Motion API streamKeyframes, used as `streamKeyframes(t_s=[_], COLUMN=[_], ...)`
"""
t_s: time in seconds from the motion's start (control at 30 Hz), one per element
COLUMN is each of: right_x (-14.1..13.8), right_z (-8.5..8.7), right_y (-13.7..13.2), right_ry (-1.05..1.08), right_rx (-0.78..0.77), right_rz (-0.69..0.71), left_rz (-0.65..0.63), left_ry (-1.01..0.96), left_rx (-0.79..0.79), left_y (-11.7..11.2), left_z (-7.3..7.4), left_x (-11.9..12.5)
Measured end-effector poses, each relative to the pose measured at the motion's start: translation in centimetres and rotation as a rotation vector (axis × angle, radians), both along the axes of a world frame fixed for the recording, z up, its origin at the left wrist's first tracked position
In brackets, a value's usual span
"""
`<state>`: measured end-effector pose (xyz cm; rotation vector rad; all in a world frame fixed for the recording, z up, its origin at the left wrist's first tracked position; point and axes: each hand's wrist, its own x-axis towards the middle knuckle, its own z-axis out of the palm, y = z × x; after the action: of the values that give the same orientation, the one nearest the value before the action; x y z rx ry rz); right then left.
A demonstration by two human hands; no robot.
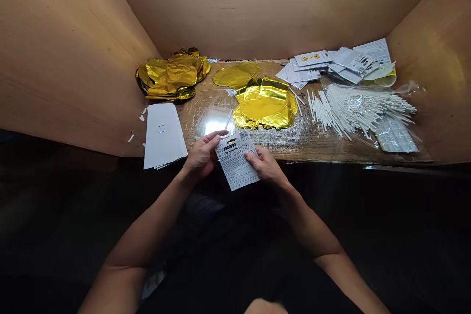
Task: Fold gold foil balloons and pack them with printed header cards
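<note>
Pinching card [236,163] at far left corner with left hand [201,155] and at right edge with right hand [266,164], so best to press lightly, without bending.

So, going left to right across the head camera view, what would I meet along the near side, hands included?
Stack of white rectangular paper sheets → left hand → white rectangular printed card → right hand → heap of thin white sticks.

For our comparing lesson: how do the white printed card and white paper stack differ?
The rectangular white printed card is held in the right hand; the white paper stack lies flat. The card carries dense print; the stack's top shows two short lines. Both look rectangular.
</note>
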<state>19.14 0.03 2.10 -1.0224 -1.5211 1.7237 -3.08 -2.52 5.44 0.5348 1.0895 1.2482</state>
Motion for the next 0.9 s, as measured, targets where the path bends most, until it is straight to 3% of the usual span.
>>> streamKeyframes(t_s=[0.1, 0.2, 0.3, 0.4, 0.5, 0.63, 0.8, 0.9], right_x=[0.0, 0.1, -0.1, -0.3, 0.1, 1.7, 3.8, 4.2], right_z=[0.1, -0.2, -1.2, -2.5, -3.2, -3.2, -4.5, -5.4], right_y=[-0.4, -0.9, -1.8, -2.5, -2.4, -1.6, -3.6, -5.7], right_ry=[-0.073, -0.085, -0.062, -0.03, 0.041, 0.106, 0.218, 0.278], right_rx=[0.069, 0.17, 0.25, 0.256, 0.216, 0.164, -0.209, -0.335], right_rz=[-0.057, -0.091, -0.158, -0.242, -0.243, -0.109, -0.085, -0.218], left_rz=[0.04, 0.162, 0.24, 0.222, 0.101, 0.055, 0.147, 0.094], left_ry=[-0.011, 0.08, 0.18, 0.149, 0.065, -0.047, -0.071, -0.073], left_rx=[0.053, 0.173, 0.211, 0.194, 0.152, 0.009, -0.006, 0.028], left_y=[-0.2, 0.0, 0.0, -0.7, -1.6, -0.8, 2.4, 2.9], left_z=[-1.1, -2.7, -4.8, -6.1, -5.9, -4.2, -3.1, -3.7], left_x=[1.5, 2.8, 3.8, 4.7, 4.9, 4.2, 4.7, 6.6])
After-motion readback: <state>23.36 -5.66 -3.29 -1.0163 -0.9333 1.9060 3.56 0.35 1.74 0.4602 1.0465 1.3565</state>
